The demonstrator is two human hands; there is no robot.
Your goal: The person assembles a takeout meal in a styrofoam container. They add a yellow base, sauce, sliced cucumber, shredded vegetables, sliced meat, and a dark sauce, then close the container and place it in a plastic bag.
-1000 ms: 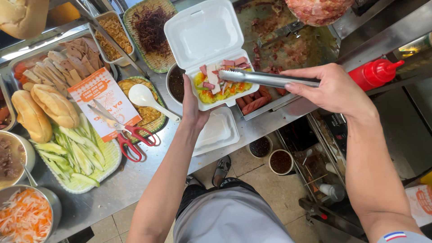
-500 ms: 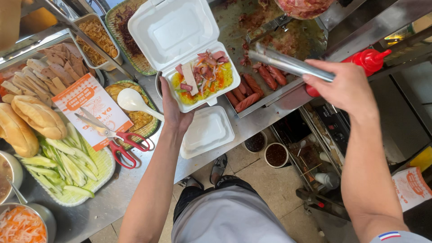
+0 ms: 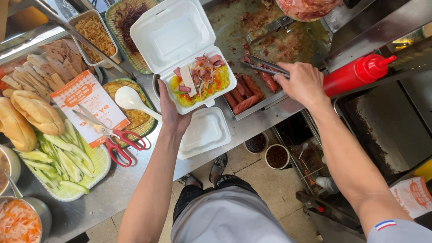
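My left hand (image 3: pixel 173 112) holds up an open white foam box (image 3: pixel 180 40) from below. The box carries yellow rice topped with sliced meats and shredded vegetables (image 3: pixel 198 81). My right hand (image 3: pixel 303 83) grips metal tongs (image 3: pixel 265 66) whose tips reach left over the red sausages (image 3: pixel 245 96) lying on a greasy metal tray (image 3: pixel 288 40). The tongs carry nothing that I can make out.
A red squeeze bottle (image 3: pixel 355 74) stands right of my right hand. A stack of shut foam boxes (image 3: pixel 204 132) sits under the held box. On the counter at left are bread rolls (image 3: pixel 31 112), cucumber slices (image 3: pixel 63 157), red-handled scissors (image 3: pixel 112 135) and a white spoon (image 3: pixel 130 101).
My right hand has carried the tongs from above the box to the right, down to the sausages on the tray. The left hand keeps hold of the box.
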